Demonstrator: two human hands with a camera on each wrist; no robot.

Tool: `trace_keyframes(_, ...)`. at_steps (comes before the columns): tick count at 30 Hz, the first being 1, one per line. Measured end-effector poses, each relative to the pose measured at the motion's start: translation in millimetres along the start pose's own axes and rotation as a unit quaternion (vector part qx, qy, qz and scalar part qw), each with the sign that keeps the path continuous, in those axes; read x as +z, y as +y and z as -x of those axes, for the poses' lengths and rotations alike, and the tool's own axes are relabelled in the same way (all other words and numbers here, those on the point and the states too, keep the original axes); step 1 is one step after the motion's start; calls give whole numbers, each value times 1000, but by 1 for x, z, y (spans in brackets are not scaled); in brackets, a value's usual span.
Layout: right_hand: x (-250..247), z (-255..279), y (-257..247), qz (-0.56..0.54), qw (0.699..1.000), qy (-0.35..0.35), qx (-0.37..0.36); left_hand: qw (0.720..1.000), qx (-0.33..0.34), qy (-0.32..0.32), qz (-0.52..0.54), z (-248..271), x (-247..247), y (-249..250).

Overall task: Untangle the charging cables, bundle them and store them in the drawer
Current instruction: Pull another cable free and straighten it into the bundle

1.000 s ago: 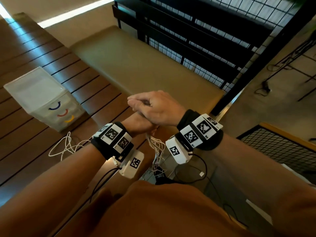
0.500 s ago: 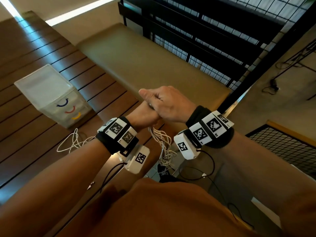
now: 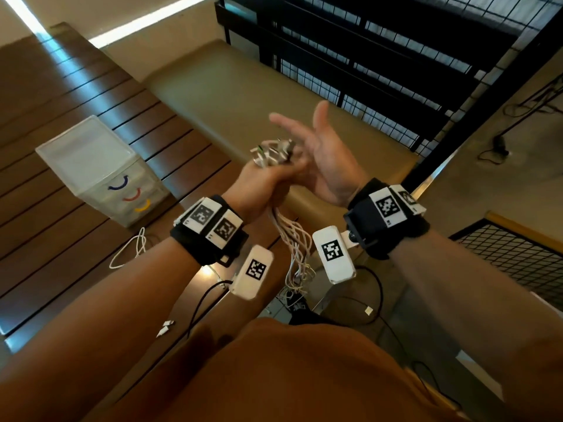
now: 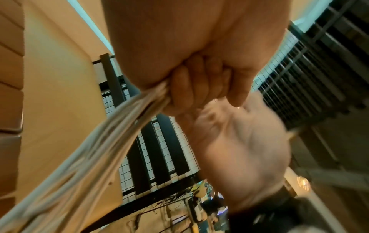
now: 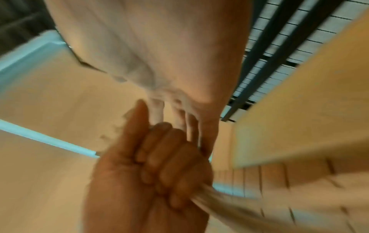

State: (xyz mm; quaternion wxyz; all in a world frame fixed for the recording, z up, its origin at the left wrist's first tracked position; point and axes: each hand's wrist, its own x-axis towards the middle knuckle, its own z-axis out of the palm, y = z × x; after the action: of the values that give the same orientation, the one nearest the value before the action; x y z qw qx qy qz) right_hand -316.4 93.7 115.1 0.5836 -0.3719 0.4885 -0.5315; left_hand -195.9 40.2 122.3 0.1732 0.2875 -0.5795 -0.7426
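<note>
The charging cables (image 3: 275, 153) are gathered into one white bundle held upright in the air, above the near edge of the wooden bench (image 3: 61, 141). The connector ends fan out above the fist; the strands (image 3: 294, 239) hang down between the two wrists to a loose tangle (image 3: 297, 287) below. The left hand (image 3: 262, 184) grips the bundle, its fingers (image 4: 191, 88) clamped fully around the strands. The right hand (image 3: 326, 153) stands just beside the connector ends, palm facing the bundle, fingers spread apart and holding nothing; its heel is close to or touching the left fist.

A separate white cable (image 3: 131, 248) lies on the bench near the front of the drawer unit (image 3: 100, 169), and a loose connector pair (image 3: 166, 327) lies near the bench's near edge. The drawer unit stands toward the left of the bench, its three drawers appearing closed.

Step in hand, as judged: bundling, with the ends being aligned in one fist. The untangling looks incomplete, since the hanging tails remain crossed.

The next move calls for the right hand to close on the hanging strands below the left fist and draw them straight. The left grip must stay firm so no connector slips out.
</note>
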Motion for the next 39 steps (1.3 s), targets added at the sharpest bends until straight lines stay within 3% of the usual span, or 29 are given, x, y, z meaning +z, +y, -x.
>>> trace_keyframes(2, 3, -3, 18, -81, 995, -38, 44, 998, -11, 30, 57, -6, -9, 0)
trace_keyframes(4, 11, -5, 41, -82, 994, -36, 70, 997, 4, 2, 79, -12, -16, -3)
trace_keyframes(6, 13, -5, 60, 36, 992, 0, 120, 996, 23, 0, 90, -17, -29, -2)
trace_keyframes(8, 4, -1, 80, 184, 967, 9, 174, 993, 33, 37, 104, -21, -51, 2)
trace_keyframes(11, -9, 9, 111, 231, 948, -11, 220, 991, 36, 69, 105, -21, -85, 6)
trace_keyframes(14, -20, 19, 142, 334, 896, -71, 285, 990, 31, 98, 100, -17, -104, 5)
trace_keyframes(16, -25, 28, 156, 450, 827, -150, 303, 992, 19, 96, 76, -11, -111, 4)
trace_keyframes(18, -23, 30, 152, 535, 775, -199, 271, 995, 4, 82, 48, -5, -116, 2)
trace_keyframes(20, -17, 18, 133, 545, 787, -179, 228, 997, -17, 58, 38, 1, -119, 1)
trace_keyframes(22, -7, -5, 105, 534, 821, -122, 159, 998, -43, 29, 20, 6, -117, -1)
trace_keyframes(25, 27, -36, 47, 400, 917, -2, 12, 996, -78, 25, -47, 13, -105, -12)
trace_keyframes(26, 41, -42, 25, 333, 942, 12, -25, 995, -80, 32, -51, 15, -100, -15)
trace_keyframes(28, 65, -50, -7, 267, 962, -2, -56, 996, -62, 45, -44, 15, -94, -18)
trace_keyframes(30, 81, -58, -21, 309, 948, -29, -67, 995, -37, 66, -72, 15, -90, -17)
trace_keyframes(34, 92, -72, -13, 562, 814, -35, -143, 972, -43, 176, -151, 19, -83, -16)
trace_keyframes(37, 97, -75, -4, 595, 784, -2, -177, 969, -22, 179, -167, 15, -94, -24)
trace_keyframes(39, 99, -78, -1, 600, 779, 10, -180, 970, -14, 172, -172, 18, -99, -24)
